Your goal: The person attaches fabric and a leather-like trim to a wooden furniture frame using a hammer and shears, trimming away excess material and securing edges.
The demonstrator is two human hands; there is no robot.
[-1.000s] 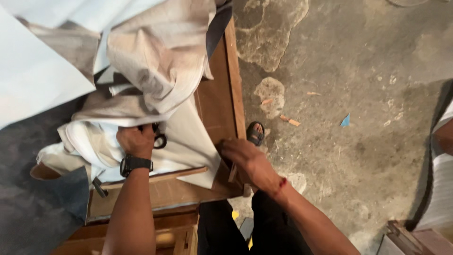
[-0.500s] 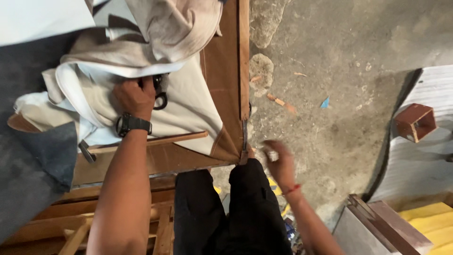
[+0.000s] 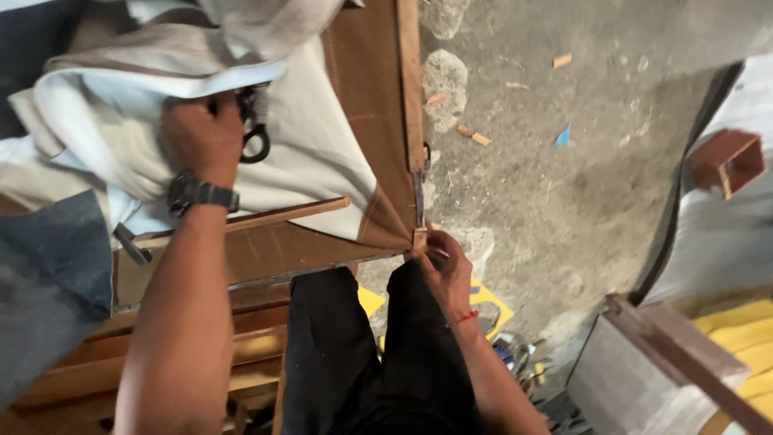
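My left hand [image 3: 201,137] presses the pale cloth [image 3: 314,161] on the worktop [image 3: 378,105], grip closed around black scissors [image 3: 254,129]. My right hand [image 3: 443,270] pinches the brown fabric corner [image 3: 417,238].

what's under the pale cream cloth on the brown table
The pale cream cloth lies on the brown tabletop; a thin wooden strip sticks out below. The left hand presses it beside black scissors. Anything beneath is covered.

The cloth [image 3: 314,153] is plain cream-white, lying on a tan-brown covered board [image 3: 374,105]. The scissors [image 3: 254,133] have black handles, and the wristwatch [image 3: 200,193] is black. The trousers [image 3: 362,354] are black; a red thread [image 3: 463,320] circles one wrist. The floor [image 3: 580,161] is mottled grey.
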